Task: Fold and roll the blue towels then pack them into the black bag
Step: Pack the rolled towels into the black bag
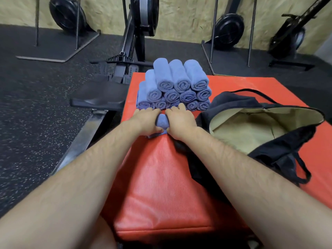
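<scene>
A blue towel (162, 121) lies rolled up on the red padded mat (161, 177), just in front of a stack of several rolled blue towels (177, 85). My left hand (146, 121) grips the roll's left end and my right hand (181, 122) grips its right end, fingers curled over the top and thumbs underneath. A short flat tail of the towel shows beneath the thumbs. The black bag (280, 146) lies to the right of my right hand, its mouth open and its beige lining showing.
A rowing machine's black seat (98, 97) and rail (84, 139) sit close to the mat's left edge. Upright rowing machines (142, 18) stand along the far wall on dark speckled rubber floor (32, 114). The bag's strap (303, 169) trails over the mat.
</scene>
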